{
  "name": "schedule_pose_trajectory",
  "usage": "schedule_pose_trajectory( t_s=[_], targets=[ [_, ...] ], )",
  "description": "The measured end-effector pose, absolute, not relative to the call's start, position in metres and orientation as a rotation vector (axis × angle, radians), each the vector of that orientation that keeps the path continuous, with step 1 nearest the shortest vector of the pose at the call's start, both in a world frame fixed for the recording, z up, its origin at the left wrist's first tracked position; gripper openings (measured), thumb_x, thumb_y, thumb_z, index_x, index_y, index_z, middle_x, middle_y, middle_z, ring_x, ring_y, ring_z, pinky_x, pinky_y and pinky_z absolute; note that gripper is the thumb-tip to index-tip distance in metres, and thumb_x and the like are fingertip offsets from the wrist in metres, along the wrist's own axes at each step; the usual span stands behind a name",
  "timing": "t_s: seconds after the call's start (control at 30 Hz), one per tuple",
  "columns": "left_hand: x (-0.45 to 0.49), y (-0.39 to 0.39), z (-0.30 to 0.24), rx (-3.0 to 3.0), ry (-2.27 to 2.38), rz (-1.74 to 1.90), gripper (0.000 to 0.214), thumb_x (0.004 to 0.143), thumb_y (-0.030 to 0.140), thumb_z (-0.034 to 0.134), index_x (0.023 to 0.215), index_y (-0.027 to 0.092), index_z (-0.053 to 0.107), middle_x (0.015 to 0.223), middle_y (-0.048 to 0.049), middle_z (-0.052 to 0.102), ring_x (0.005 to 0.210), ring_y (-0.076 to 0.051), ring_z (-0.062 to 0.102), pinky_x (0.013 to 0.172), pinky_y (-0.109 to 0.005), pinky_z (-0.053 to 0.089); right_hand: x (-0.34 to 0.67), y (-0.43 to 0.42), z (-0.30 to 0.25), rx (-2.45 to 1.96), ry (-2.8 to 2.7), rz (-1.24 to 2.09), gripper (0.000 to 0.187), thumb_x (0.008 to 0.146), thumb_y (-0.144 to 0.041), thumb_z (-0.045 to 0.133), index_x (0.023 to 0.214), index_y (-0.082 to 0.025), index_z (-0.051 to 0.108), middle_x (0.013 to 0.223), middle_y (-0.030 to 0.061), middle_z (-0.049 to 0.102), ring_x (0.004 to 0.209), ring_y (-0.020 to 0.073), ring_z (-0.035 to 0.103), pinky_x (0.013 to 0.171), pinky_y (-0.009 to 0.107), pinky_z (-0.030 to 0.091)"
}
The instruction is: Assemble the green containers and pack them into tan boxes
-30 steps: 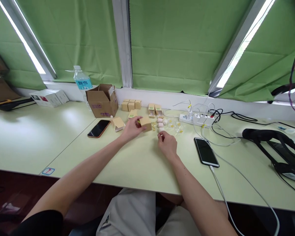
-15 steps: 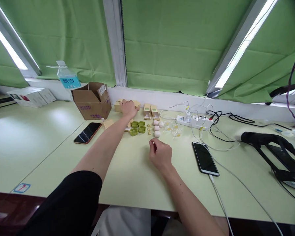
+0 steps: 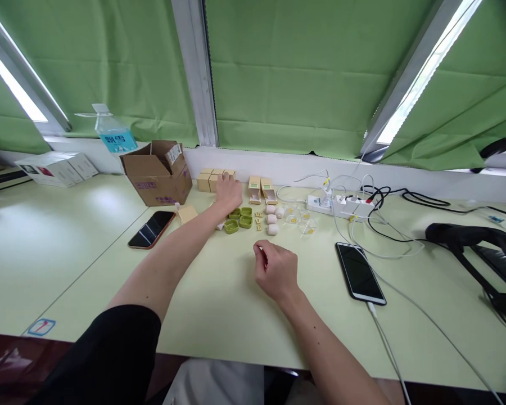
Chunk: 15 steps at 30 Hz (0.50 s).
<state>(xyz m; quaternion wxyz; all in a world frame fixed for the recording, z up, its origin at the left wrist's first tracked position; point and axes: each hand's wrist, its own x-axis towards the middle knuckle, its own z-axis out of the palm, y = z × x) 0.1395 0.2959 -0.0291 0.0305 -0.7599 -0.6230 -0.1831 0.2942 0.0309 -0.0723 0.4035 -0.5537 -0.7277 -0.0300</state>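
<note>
Boxes (image 3: 204,181) at eleven o'clock from the left hand (image 3: 229,194) could skew if its fingers, spread and hold hidden, nudge them; the right hand (image 3: 277,269) is curled, nothing visible inside.

On the worktop (image 3: 219,304), a carton (image 3: 164,188) stands left of a row of boxes (image 3: 204,181), with trays (image 3: 231,226) before the boxes, cylinders (image 3: 272,220) right of the trays, and a power strip (image 3: 341,207) farther right.
</note>
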Motion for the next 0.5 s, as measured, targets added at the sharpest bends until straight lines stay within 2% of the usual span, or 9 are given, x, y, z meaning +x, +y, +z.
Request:
schedule_pose_trajectory(
  t_s=[0.1,0.2,0.33,0.5],
  targets=[
    [0.146,0.295,-0.028,-2.401,-1.959,-0.432,0.038,0.084,0.039,0.071,0.114,0.017,0.079,0.112,-0.0254,0.078,0.144,-0.054,0.046,0.123,-0.069,0.021,0.294,0.030,-0.072,-1.378,-1.846,-0.096,0.026,0.102,-0.022,0.048,0.091,-0.022,0.072,0.063,0.0021,0.067,0.055,0.0155,0.055,0.058,0.029,0.026],
    [0.150,0.298,-0.029,-2.390,-2.005,-0.354,0.030,0.081,0.041,0.075,0.100,0.018,0.080,0.097,-0.0239,0.077,0.135,-0.054,0.052,0.120,-0.069,0.023,0.294,0.031,-0.073,-1.359,-1.841,-0.114,0.025,0.101,-0.021,0.049,0.091,-0.022,0.072,0.062,0.0015,0.066,0.055,0.0152,0.055,0.057,0.028,0.026],
    [0.154,0.303,-0.032,-2.344,-2.049,-0.252,0.026,0.078,0.040,0.079,0.091,0.018,0.079,0.100,-0.0243,0.076,0.131,-0.053,0.054,0.118,-0.067,0.024,0.294,0.031,-0.073,-1.343,-1.833,-0.131,0.025,0.102,-0.021,0.049,0.091,-0.022,0.071,0.062,0.0010,0.067,0.054,0.0150,0.055,0.057,0.028,0.026],
    [0.159,0.310,-0.035,-2.309,-2.092,-0.196,0.034,0.079,0.042,0.078,0.100,0.017,0.081,0.114,-0.0275,0.076,0.131,-0.052,0.056,0.119,-0.067,0.023,0.294,0.030,-0.073,-1.329,-1.840,-0.139,0.024,0.101,-0.020,0.049,0.090,-0.022,0.070,0.063,0.0011,0.068,0.054,0.0148,0.056,0.057,0.028,0.026]
  ],
)
